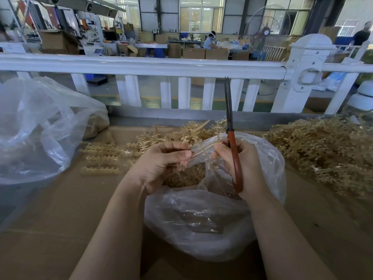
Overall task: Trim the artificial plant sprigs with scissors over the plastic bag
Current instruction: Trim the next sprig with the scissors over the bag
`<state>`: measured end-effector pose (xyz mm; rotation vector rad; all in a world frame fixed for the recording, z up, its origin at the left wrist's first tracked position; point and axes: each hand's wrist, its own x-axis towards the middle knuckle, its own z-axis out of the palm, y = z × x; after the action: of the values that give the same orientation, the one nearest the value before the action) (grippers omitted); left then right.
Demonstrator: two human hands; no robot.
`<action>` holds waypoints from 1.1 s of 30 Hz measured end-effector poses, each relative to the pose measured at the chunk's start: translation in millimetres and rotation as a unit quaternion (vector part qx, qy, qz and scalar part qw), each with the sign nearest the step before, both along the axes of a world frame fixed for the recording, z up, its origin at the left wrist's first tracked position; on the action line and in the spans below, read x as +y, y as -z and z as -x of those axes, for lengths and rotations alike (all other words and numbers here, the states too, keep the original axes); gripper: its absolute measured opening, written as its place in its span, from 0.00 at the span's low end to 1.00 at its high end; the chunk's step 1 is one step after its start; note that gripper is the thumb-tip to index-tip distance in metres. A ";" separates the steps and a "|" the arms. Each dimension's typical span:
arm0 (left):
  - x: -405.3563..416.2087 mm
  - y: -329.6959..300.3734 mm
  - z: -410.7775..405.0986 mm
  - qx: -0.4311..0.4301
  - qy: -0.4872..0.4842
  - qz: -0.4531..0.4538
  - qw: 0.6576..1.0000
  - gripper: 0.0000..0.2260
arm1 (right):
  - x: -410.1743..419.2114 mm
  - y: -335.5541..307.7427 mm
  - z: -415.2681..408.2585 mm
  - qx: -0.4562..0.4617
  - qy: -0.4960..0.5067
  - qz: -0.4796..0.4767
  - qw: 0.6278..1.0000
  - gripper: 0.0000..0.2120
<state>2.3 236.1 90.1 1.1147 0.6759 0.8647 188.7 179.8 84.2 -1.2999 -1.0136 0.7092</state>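
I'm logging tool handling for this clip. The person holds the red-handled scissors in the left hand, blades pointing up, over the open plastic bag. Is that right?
Not quite: the scissors are in the right hand, not the left. The head view shows this. The left hand pinches a sprig instead. The rest stands: red handles, blades pointing up, over the open plastic bag.

A brown cardboard-covered surface (60,209) carried 2 clear plastic bags: one (201,219) at the near middle, another (36,126) at the left. Tan sprigs lay in a heap (323,154) at the right, and flat strips (101,158) lay left of center.
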 end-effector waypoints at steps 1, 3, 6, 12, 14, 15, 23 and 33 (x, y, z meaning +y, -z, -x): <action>-0.6 -0.3 -0.2 0.005 0.001 -0.004 1.000 0.10 | -1.2 -0.8 0.4 0.006 -0.008 -0.007 1.000 0.08; -2.4 -1.1 -0.9 0.017 0.004 -0.011 1.000 0.10 | -2.6 -1.8 0.8 0.020 -0.020 -0.014 1.000 0.09; -4.6 -2.5 -1.2 0.023 0.008 -0.020 1.000 0.09 | -3.1 -3.2 0.2 0.019 -0.020 -0.005 1.000 0.09; -5.7 -4.1 -2.9 0.032 0.023 -0.043 0.998 0.06 | -3.9 -5.6 0.3 0.027 -0.027 -0.001 0.999 0.08; -6.3 -4.0 -4.8 0.038 0.026 -0.051 0.998 0.06 | -3.2 -5.0 0.4 0.013 -0.028 -0.001 1.000 0.09; -6.6 -3.7 -5.7 0.045 0.026 -0.055 0.997 0.07 | -3.1 -4.7 0.7 0.008 -0.028 -0.001 1.000 0.09; -6.7 -2.5 -8.7 0.089 0.024 -0.075 0.993 0.15 | -2.4 -2.3 1.8 -0.004 -0.040 -0.006 0.999 0.06; -6.4 -3.0 -10.3 0.032 -0.001 -0.041 0.999 0.07 | 0.6 -0.2 2.3 -0.019 -0.045 0.000 0.999 0.05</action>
<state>12.6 229.7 93.1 1.2192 0.6991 0.8679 186.4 180.4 84.4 -1.2793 -1.1084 0.7542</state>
